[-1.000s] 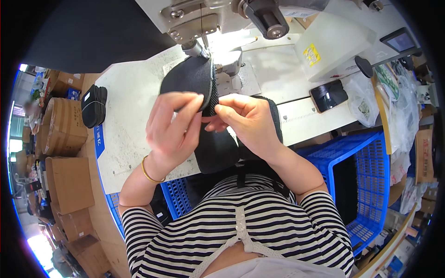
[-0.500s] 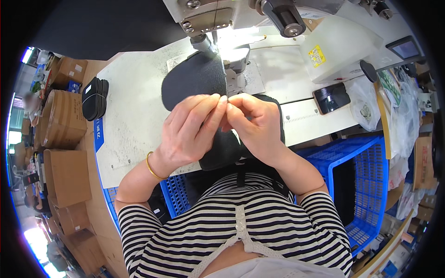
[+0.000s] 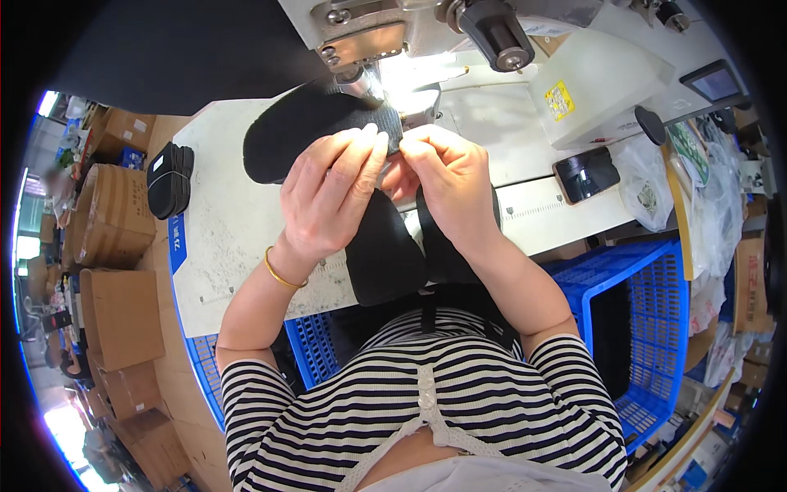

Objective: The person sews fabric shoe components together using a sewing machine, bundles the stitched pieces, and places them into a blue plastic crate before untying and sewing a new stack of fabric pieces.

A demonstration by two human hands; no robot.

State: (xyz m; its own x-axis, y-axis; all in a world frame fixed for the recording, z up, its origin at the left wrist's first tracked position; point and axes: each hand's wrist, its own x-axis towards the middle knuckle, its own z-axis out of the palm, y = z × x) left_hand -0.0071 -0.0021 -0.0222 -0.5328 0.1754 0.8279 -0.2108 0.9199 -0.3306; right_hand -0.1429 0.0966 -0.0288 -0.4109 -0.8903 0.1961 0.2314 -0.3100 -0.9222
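- Cardboard boxes (image 3: 123,316) are piled down the left side of the room.
- White table (image 3: 221,238) fills the middle, dark specks scattered over its left part.
- Sewing machine (image 3: 361,45) looms over the far side, its light glaring onto the work.
- Blue crate (image 3: 668,328) stands at the right, below the table, something dark inside.
- Black piece (image 3: 303,131): matt, flat cloth, rounded at the left end, finely ribbed towards the right. It lies on the table under the machine's head, just beyond both hands, its near right edge at their fingertips.
- More black cloth (image 3: 385,254) lies between the forearms; I can't tell whether it joins the piece.
- Left hand (image 3: 328,189): fingers bunched narrow, tips pinching that near edge.
- Right hand (image 3: 451,180): thumb and forefinger pressed together on the right corner, just beside the left fingertips.
- Banded black stack (image 3: 170,180) sits at the table's left edge.
- Phone (image 3: 586,174) lies at the right, near a plastic bag (image 3: 643,189).
- Gold bracelet (image 3: 283,275) circles the left wrist.
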